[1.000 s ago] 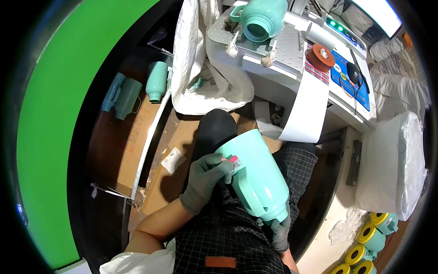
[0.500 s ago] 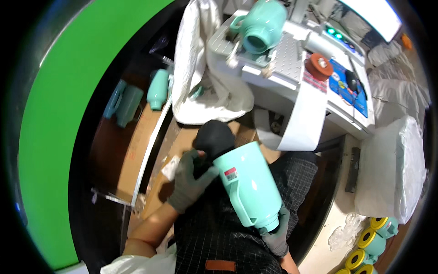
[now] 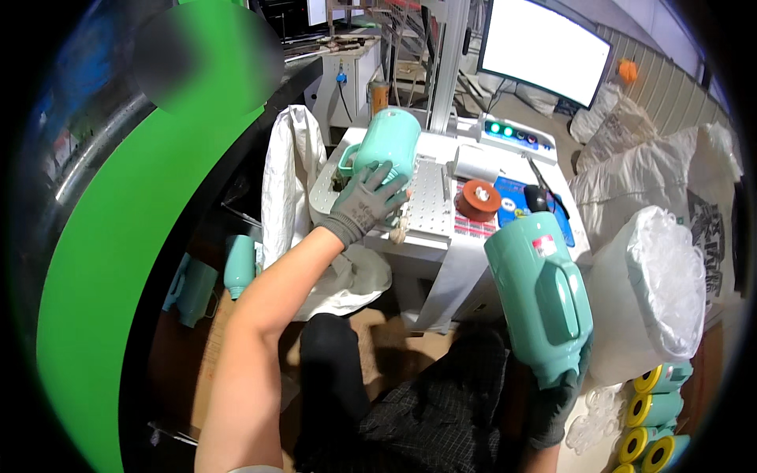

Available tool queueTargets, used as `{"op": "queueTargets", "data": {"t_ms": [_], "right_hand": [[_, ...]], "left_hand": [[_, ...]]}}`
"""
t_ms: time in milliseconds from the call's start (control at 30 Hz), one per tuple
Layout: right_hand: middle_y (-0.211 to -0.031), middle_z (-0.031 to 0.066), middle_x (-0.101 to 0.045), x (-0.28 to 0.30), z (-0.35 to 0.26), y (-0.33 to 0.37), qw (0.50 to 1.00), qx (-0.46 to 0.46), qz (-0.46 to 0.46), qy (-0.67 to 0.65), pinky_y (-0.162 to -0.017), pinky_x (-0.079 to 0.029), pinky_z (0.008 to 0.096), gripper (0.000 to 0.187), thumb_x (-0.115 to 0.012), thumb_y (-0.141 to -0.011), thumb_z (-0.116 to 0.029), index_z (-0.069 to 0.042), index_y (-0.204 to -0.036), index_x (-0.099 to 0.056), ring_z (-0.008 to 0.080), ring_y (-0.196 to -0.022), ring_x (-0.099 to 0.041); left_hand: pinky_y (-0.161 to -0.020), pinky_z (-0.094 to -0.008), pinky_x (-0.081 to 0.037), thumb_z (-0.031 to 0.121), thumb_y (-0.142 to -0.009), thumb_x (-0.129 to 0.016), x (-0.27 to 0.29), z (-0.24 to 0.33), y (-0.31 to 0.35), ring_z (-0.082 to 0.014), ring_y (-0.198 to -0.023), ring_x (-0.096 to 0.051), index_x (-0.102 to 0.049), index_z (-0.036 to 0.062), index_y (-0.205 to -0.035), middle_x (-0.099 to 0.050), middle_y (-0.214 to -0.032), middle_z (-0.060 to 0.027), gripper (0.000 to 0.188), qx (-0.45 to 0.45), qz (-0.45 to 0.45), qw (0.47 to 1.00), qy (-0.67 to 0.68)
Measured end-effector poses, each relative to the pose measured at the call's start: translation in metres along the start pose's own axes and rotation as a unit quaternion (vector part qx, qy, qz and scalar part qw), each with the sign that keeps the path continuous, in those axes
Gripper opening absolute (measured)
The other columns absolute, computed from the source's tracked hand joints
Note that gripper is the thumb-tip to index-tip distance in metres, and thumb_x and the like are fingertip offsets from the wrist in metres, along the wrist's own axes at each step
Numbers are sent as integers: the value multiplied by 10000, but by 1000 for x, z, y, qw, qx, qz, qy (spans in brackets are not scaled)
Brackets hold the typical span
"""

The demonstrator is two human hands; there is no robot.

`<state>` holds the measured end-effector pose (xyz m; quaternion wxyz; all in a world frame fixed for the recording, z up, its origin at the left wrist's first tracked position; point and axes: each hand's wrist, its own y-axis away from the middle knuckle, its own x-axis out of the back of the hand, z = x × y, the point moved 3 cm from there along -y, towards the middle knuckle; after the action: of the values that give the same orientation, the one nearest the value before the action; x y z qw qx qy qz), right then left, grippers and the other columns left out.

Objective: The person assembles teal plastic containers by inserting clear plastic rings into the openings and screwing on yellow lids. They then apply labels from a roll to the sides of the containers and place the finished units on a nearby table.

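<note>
In my right hand [image 3: 556, 406] is a mint-green plastic jug shell [image 3: 532, 288], neck down. My gloved fingers close round its narrow neck, and its side handle and a small red-and-white label face me. My left hand [image 3: 367, 205], in a grey glove, reaches forward with fingers spread over the lower end of another mint-green jug shell [image 3: 390, 138]. That shell lies on the perforated plate [image 3: 430, 197] of the white workstation, its handle to the left. My left hand hides its mouth; whether the fingers grip it is unclear.
A white sack [image 3: 288, 181] hangs left of the workstation. Behind the plate are a monitor [image 3: 544, 51] and a control box [image 3: 516, 138]; an orange-brown tape roll [image 3: 477, 200] lies right. A curved green surface [image 3: 95, 292] borders the left. Yellow-ringed jugs [image 3: 656, 410] stand lower right.
My left hand has moved from near my lap up to the jug shell on the plate. The right hand has carried its shell rightward and turned it. The view has tilted up.
</note>
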<state>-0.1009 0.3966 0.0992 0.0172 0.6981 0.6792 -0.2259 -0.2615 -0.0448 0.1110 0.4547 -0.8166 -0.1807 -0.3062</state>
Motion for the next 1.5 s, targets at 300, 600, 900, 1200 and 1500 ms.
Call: {"op": "queueTargets", "data": {"t_ms": [300, 600, 900, 1200, 1500], "right_hand": [[-1665, 293, -332, -110, 36, -124, 870, 274, -127, 390, -1074, -517, 452, 967, -793, -892, -407, -37, -1647, -316, 399, -1342, -591], [-1663, 356, -242, -309, 155, -177, 698, 295, -159, 632, -658, -621, 478, 767, -712, -926, -489, -412, -1613, -379, 402, -784, -767], [-1664, 408, -174, -318, 167, -184, 690, 230, -201, 656, -601, -608, 491, 742, -639, -972, -494, -410, -1640, -327, 414, -774, -763], [-1528, 329, -445, -162, 117, -40, 822, 339, -171, 424, -972, -544, 506, 762, -757, -910, -410, -33, -1514, -485, 455, -1185, -638], [-1124, 150, -713, 214, -39, 160, 693, 70, 326, 639, -822, -577, 397, 355, -754, -893, -123, -41, -1232, -688, 278, -909, -702]], "left_hand": [[-858, -451, -535, 292, -767, -882, 245, 133, 65, -328, -979, -681, -616, 80, -1309, -691, -1207, -150, 640, 160, 131, 928, 309], [-947, -450, -505, 312, -761, -897, 188, 203, 119, -335, -1050, -604, -695, 93, -1183, -672, -1160, -102, 516, 412, -57, 757, 505], [-1042, -475, -461, 295, -775, -905, 183, 189, 121, -355, -1179, -573, -663, 96, -1260, -640, -1281, -123, 579, 340, -94, 767, 536], [-1107, -425, -429, 236, -787, -787, 160, 182, 143, -285, -1318, -513, -530, 19, -1407, -460, -1456, -154, 705, 359, -161, 590, 705], [-1134, -507, -356, 322, -934, -782, 151, 182, 111, -395, -1305, -494, -578, -1, -1404, -557, -1406, -223, 606, 138, -197, 755, 611]]}}
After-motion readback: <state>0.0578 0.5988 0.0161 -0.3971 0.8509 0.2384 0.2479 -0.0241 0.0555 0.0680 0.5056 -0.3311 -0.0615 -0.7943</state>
